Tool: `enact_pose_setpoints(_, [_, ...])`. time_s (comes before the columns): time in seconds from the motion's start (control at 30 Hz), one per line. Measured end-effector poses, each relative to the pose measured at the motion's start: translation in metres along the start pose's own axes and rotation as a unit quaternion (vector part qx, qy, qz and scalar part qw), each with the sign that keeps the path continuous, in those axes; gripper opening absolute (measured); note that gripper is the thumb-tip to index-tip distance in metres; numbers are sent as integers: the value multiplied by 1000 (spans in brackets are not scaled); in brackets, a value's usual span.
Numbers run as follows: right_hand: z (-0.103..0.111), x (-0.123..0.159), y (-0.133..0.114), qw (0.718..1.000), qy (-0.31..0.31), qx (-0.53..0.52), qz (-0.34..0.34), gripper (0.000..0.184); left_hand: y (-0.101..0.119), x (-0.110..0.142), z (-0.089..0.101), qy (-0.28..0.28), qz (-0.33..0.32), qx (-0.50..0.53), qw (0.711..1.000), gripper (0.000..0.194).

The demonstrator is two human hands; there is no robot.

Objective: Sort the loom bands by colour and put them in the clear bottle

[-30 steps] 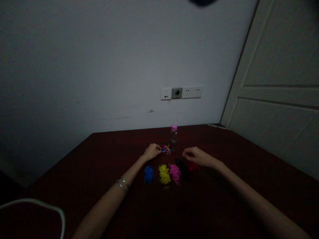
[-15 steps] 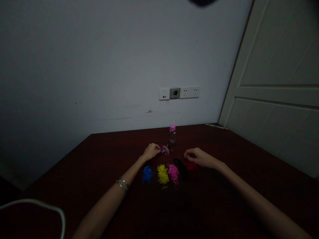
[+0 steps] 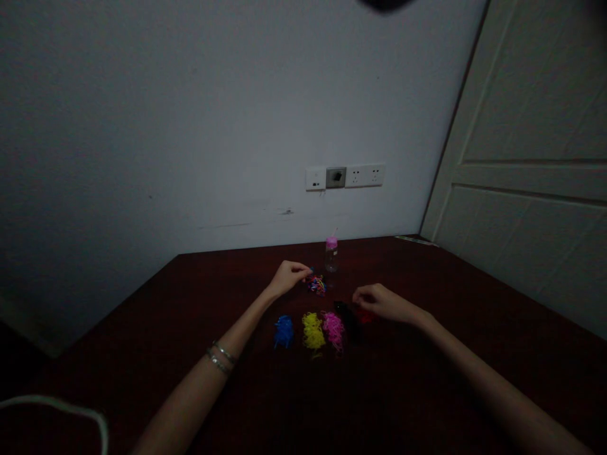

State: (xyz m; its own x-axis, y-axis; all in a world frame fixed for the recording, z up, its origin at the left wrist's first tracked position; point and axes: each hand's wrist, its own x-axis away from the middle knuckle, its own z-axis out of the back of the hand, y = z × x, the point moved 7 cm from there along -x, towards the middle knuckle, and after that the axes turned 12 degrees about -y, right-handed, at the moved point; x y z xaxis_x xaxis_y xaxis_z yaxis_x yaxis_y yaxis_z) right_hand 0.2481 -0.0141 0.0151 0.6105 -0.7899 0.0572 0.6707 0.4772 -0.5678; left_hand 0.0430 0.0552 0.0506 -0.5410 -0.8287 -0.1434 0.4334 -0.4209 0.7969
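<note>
My left hand (image 3: 287, 277) is pinched at the upper left edge of a mixed pile of small coloured rubber bands (image 3: 317, 285). A bit of blue band shows at its fingertips. My right hand (image 3: 379, 301) hovers with curled fingers pressed together, over a red pile (image 3: 364, 315) that it partly covers. Whether anything is in those fingers is hidden. Nearer me lie a blue pile (image 3: 283, 332), a yellow pile (image 3: 313, 331), a pink pile (image 3: 334, 330) and a dark black pile (image 3: 348, 319).
A clear bottle with a pink cap (image 3: 331, 255) stands behind the mixed pile. The dark red table (image 3: 227, 265) meets a wall with sockets (image 3: 364, 175). A pale door (image 3: 526, 183) rises at the right, and a white cable (image 3: 57, 404) crosses the lower left.
My left hand has lifted slightly up and away from the mixed pile, with a bit of blue at its fingertips. My right hand has shifted only slightly near the red pile.
</note>
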Motion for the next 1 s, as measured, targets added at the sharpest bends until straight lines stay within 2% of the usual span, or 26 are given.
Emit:
enact_pose_setpoints(0.17, [-3, -3, 3, 1000, -2, -10, 3, 19, 17, 12, 6, -6, 2, 38, 999, 31])
enact_pose_setpoints(0.27, [-6, -5, 3, 1000, -8, -14, 3, 19, 16, 20, 8, -43, 13, 32, 998, 31])
enact_pose_setpoints(0.37, [-7, -4, 1, 1000, -16, -18, 4, 20, -1, 31, 10, -111, 43, 3, 993, 27])
enact_pose_setpoints(0.5, [-8, -2, 0, 999, -29, -19, 0, 21, -36, 51, 17, -154, 89, -25, 984, 23])
enact_pose_setpoints(0.63, [-8, -1, 2, 999, -35, -17, -6, 21, -59, 68, 13, -204, 111, -15, 973, 21])
enact_pose_setpoints(0.8, [-6, 0, 2, 999, -35, -14, -9, 21, -64, 76, 5, -238, 128, 1, 963, 20])
enact_pose_setpoints(1.0, [-4, 3, 1, 999, -30, -15, -4, 21, -62, 73, 6, -224, 122, 7, 967, 26])
